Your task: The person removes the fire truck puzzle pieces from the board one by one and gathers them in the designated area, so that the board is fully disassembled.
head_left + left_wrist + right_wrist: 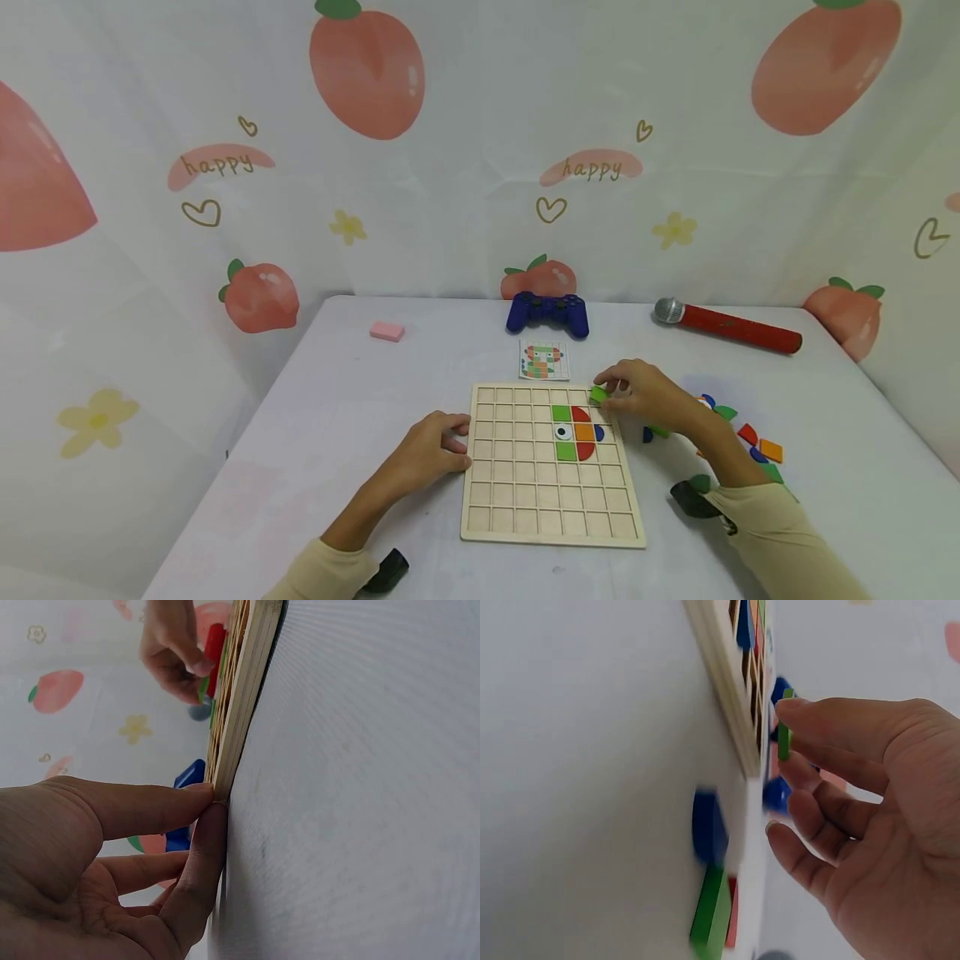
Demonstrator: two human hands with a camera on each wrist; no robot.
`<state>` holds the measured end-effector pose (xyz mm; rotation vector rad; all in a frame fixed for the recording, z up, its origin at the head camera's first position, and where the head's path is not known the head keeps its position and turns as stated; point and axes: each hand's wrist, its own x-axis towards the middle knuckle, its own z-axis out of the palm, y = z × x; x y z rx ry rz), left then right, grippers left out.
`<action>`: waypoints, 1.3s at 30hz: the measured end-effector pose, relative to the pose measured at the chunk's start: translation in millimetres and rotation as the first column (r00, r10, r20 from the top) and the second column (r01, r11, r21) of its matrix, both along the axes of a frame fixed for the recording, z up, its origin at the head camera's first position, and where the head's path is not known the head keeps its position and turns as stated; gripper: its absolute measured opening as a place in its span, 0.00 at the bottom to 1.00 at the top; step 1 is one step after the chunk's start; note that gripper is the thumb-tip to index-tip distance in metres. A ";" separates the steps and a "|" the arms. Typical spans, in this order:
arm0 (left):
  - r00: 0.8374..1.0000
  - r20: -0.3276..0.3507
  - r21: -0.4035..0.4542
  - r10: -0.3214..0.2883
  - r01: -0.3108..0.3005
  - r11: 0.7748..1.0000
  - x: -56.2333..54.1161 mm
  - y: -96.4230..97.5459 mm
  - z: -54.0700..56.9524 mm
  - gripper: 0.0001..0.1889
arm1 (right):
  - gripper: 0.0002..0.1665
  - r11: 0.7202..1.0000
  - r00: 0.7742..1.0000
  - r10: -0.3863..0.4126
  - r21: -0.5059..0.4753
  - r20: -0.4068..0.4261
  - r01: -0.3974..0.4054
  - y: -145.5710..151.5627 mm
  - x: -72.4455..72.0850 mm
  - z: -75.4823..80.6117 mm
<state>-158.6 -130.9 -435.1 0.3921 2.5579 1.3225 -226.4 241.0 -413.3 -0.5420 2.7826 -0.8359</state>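
Observation:
A square wooden grid board point(547, 498) lies on the table, with several green, red, orange and blue pieces and a white eye tile point(563, 432) set in its cells. My left hand point(427, 454) holds the board's left edge; the left wrist view shows thumb and fingertip meeting at the rim. Over the far right corner, my right hand point(651, 397) pinches a green tile point(784, 739) between thumb and fingertips, its other fingers loosely bent. The tile stands on edge in the right wrist view, apart from the board there.
Loose colored pieces, among them an orange square point(771, 451), are scattered right of the board, partly under my right arm. Behind the board lie a pattern card point(544, 361), a blue game controller point(547, 312), a red microphone point(738, 328) and a pink block point(387, 332).

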 end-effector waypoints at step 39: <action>1.000 0.001 0.004 -0.004 0.004 1.000 -1.5 -1.2 -2.4 0.33 | 0.15 0.978 0.978 0.206 -0.011 -0.015 -0.206 -73.5 -1.0 -1.6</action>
